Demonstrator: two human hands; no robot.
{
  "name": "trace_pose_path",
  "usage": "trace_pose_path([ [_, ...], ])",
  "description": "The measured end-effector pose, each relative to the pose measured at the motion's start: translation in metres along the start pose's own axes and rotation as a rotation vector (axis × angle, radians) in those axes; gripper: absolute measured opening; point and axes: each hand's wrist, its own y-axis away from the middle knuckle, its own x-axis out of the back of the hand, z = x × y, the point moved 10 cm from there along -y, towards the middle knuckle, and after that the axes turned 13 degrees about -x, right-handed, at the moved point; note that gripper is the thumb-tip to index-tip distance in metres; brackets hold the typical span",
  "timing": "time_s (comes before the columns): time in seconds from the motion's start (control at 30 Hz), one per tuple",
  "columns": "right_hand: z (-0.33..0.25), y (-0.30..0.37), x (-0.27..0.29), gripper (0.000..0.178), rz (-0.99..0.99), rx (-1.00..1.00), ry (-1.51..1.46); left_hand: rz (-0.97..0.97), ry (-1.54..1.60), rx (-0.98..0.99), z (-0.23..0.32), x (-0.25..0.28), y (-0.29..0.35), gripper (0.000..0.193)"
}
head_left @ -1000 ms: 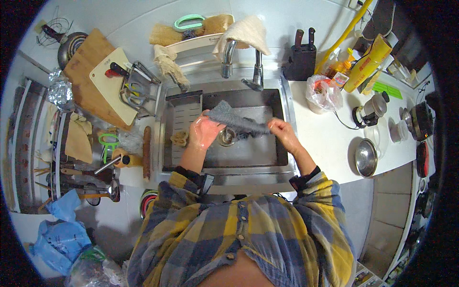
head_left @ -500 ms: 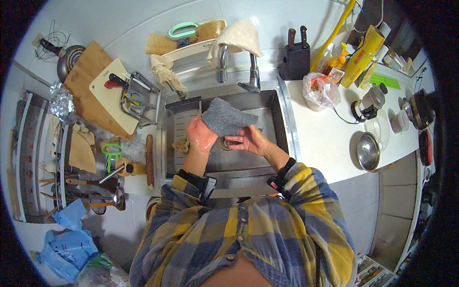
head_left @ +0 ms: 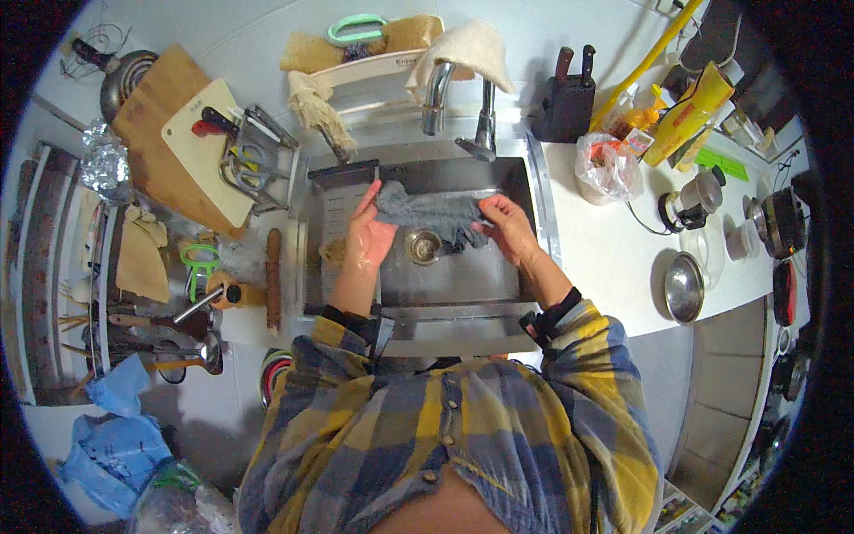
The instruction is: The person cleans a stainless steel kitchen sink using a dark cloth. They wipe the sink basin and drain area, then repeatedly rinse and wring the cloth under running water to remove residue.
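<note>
A wet grey cloth (head_left: pixel 431 210) stretches in bunched folds between my two hands, over the sink (head_left: pixel 463 289). My left hand (head_left: pixel 365 238), wet and palm up, has its long fingers fairly straight and the cloth's left end caught at them; the exact grip is partly hidden. At the other end, my right hand (head_left: pixel 510 230) pinches the cloth between thumb and fingers. Below the cloth shows the round drain (head_left: pixel 423 246). A tan scrubbing piece (head_left: pixel 334 254) lies in the sink's left side, beside my left wrist. The faucet (head_left: pixel 434 98) stands behind, with a pale cloth (head_left: pixel 463 60) draped over it.
A knife block (head_left: pixel 567 109), a bagged tub (head_left: pixel 607 169) and a steel bowl (head_left: pixel 684 287) stand on the right counter. Left of the sink are cutting boards (head_left: pixel 169 133), a rolling pin (head_left: pixel 274 280) and green-handled scissors (head_left: pixel 199 264). A tan cloth (head_left: pixel 318 111) hangs behind the sink.
The grey cloth has gone from spread flat to drawn out and bunched. My hands have moved apart, the right one rightward and up to the cloth's end. The view has shifted slightly.
</note>
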Motion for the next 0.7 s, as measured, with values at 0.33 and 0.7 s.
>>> trace_pose_path([
  [0.33, 0.073, -0.115, 0.093, 0.021, 0.222, -0.078, 1.092, 0.188, -0.222, 0.100, -0.038, 0.059, 0.035, 0.032],
  [0.7, 0.186, -0.164, 0.060, 0.038, -0.022, 0.020, 2.034, 0.202, -0.262, 0.185, -0.058, 0.070, 0.057, 0.029],
])
